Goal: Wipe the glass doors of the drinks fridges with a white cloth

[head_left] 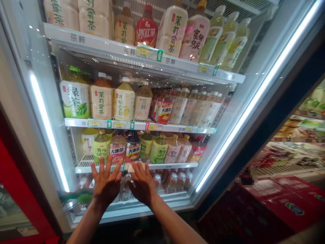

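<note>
Left hand (106,183), fingers spread, empty; right hand (142,184), fingers extended, nothing visibly grasped; both before lower shelf (175,165) of bottled drinks (159,151); contact with shelf cannot be told.

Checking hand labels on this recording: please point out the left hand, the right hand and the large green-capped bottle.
Left hand (106,183), head view: back of the hand.
Right hand (142,184), head view: back of the hand.
Large green-capped bottle (75,99), head view: its front label.
</note>
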The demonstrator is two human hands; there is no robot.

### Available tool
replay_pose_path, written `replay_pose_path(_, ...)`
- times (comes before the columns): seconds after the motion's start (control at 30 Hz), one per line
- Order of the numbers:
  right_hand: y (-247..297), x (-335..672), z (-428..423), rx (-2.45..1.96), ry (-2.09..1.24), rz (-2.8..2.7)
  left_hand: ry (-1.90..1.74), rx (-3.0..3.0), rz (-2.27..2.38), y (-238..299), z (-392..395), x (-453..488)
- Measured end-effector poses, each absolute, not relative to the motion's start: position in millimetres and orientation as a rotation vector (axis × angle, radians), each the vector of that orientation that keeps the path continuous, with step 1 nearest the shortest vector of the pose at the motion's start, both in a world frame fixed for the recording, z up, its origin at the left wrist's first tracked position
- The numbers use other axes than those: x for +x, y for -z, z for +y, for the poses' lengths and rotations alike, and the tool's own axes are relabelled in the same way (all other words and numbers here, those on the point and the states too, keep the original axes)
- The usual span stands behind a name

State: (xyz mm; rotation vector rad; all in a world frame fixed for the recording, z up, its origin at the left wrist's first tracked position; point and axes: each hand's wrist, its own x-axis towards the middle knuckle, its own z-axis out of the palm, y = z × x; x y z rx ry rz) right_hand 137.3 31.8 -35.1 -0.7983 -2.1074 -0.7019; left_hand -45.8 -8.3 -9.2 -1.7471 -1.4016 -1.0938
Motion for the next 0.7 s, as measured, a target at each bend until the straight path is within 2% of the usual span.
replay_pose_path(0.13,-25.3,104.8,41.1,-0.947,0.655,-1.954,1.117,-1.675,-1.399,6.7,-10.2,-60.0)
replay_pose_path(0.2,-13.5,99.8,37.2,-0.918,0.670,-1.990,1.109,-1.642,-1.401,5.6,-12.0,-66.3)
replay_pose_path(0.3,30.4,107.5,27.0,-0.659,0.763,-2.237,1.079,-1.657,-1.427,5.2,-16.3,-76.1)
replay_pose_path(0.37,38.9,112.6,23.6,-0.526,0.796,-2.367,1.072,-1.680,-1.429,5.8,-19.4,-83.0)
replay_pose_path(0.6,-85.0,78.4,36.2,-0.744,0.657,-2.103,1.116,-1.659,-1.470,4.1,-26.5,-103.3)
replay_pose_path(0.7,-55.9,76.4,36.7,-0.672,0.705,-2.151,1.132,-1.638,-1.501,1.9,-29.1,-107.8)
